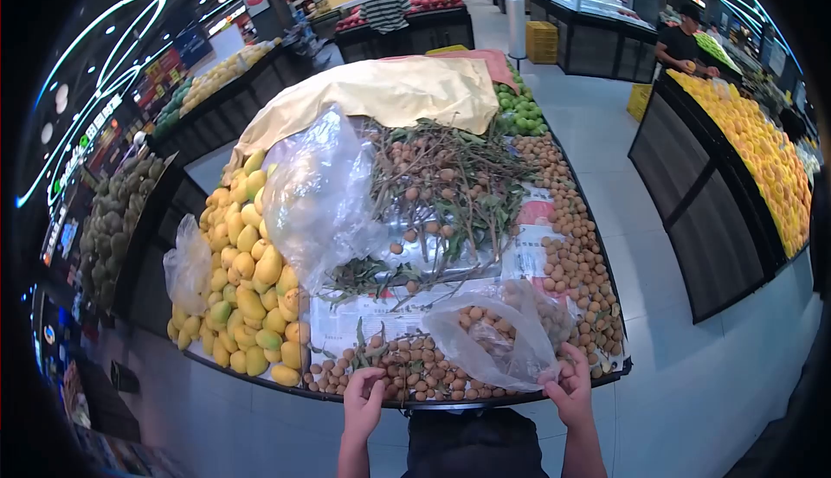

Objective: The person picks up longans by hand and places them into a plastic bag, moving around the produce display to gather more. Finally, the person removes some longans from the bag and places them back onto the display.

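We see a clear plastic bag (502,340) lying at the near edge of the fruit stand (606,372), on top of the loose longans (398,365). It is thin, crumpled and see-through, with a handful of small round brown fruit showing inside it. Our right hand (570,384) pinches the bag's near corner, fingers closed on the plastic. Our left hand (363,398) rests on the longans just left of the bag, fingers curled down among the fruit; we cannot tell whether it grips any. Behind the bag lie leafy twigs (441,192), and to the left a heap of yellow mangoes (251,288) under another plastic bag (316,192).
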`<act>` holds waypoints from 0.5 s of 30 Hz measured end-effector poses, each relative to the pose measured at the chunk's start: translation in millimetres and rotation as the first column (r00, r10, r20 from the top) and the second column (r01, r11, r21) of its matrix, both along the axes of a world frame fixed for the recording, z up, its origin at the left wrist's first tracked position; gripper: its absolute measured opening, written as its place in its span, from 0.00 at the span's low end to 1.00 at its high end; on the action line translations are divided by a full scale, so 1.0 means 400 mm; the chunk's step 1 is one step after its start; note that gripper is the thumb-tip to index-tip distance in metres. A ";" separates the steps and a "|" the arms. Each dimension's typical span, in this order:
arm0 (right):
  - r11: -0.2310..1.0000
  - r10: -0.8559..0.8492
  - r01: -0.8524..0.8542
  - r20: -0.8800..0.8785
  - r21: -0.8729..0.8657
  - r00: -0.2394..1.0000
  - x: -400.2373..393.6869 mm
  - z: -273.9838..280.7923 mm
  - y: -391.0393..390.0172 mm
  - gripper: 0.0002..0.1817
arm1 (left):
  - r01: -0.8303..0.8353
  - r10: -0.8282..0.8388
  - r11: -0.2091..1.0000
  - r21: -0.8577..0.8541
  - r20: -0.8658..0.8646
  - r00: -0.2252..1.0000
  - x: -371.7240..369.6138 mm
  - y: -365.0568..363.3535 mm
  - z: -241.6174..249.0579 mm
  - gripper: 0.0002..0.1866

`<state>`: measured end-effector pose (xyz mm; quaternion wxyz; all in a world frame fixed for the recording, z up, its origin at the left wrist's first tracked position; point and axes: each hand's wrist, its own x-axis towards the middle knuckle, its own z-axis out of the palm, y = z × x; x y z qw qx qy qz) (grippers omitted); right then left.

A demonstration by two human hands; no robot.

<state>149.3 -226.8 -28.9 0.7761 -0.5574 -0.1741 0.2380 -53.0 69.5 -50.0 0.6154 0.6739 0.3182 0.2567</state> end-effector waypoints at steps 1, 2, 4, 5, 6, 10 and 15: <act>1.000 0.005 -0.004 -0.052 0.015 0.999 0.006 -0.007 0.001 0.40 | -0.061 0.061 0.998 -0.009 0.002 0.998 -0.025 -0.007 -0.012 0.11; 0.999 0.031 -0.033 -0.059 -0.035 0.998 0.013 -0.012 0.005 0.43 | 0.011 0.003 0.992 0.127 -0.112 0.994 -0.032 -0.014 0.002 0.10; 0.997 0.061 -0.063 -0.030 -0.043 0.998 0.024 -0.012 0.039 0.44 | 0.126 -0.070 0.971 0.205 -0.261 0.963 -0.030 -0.039 0.037 0.09; 0.999 0.017 -0.018 -0.007 -0.039 1.000 0.024 -0.009 0.050 0.44 | 0.237 -0.117 0.877 0.417 -0.292 0.949 -0.017 -0.041 0.048 0.09; 0.993 -0.096 0.103 0.122 -0.050 0.988 0.028 -0.035 0.076 0.46 | 0.314 -0.203 0.842 0.438 -0.284 0.937 0.000 -0.046 0.063 0.08; 0.999 0.019 -0.012 0.148 -0.049 0.989 0.038 -0.005 0.119 0.49 | 0.509 -0.413 0.691 0.513 -0.297 0.861 0.055 -0.075 0.072 0.08; 0.993 -0.096 0.071 0.300 0.094 0.949 -0.003 -0.006 0.135 0.46 | 0.509 -0.400 0.733 0.450 -0.319 0.859 0.003 0.002 0.056 0.09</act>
